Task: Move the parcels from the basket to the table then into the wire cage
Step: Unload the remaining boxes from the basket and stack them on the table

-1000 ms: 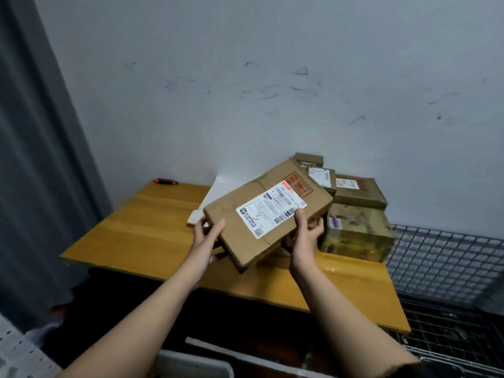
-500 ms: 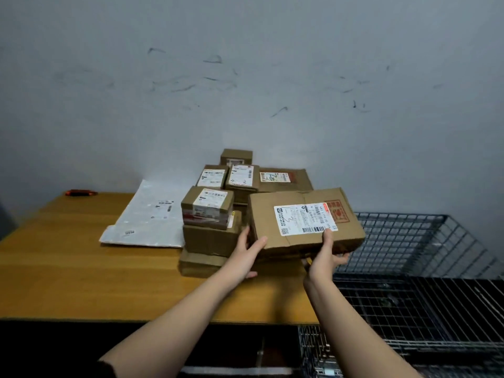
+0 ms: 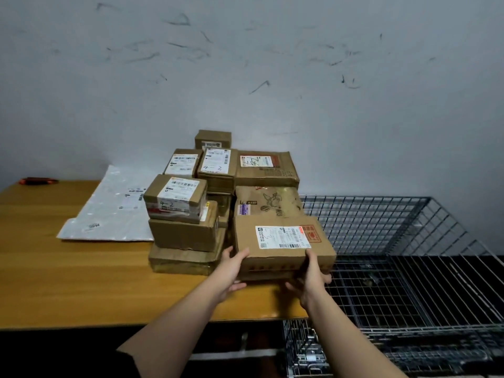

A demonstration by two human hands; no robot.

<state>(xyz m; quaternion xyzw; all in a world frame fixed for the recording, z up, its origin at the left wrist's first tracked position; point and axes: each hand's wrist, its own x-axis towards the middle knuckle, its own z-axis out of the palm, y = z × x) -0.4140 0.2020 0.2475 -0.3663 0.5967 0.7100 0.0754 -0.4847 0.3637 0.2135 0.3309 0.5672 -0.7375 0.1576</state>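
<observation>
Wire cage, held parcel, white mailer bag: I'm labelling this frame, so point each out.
wire cage (image 3: 362,219): head view, back mesh wall.
held parcel (image 3: 272,257): head view, bare cardboard top.
white mailer bag (image 3: 109,214): head view, its middle.

handwritten "4-3" on a rear box's label, "4-2" on left upper box's label

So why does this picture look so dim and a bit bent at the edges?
Head view: the room is dimly lit, so the wall looks grey and under the table goes black; the wide lens bows the wire cage; the label on the held parcel is too soft to read.
</observation>
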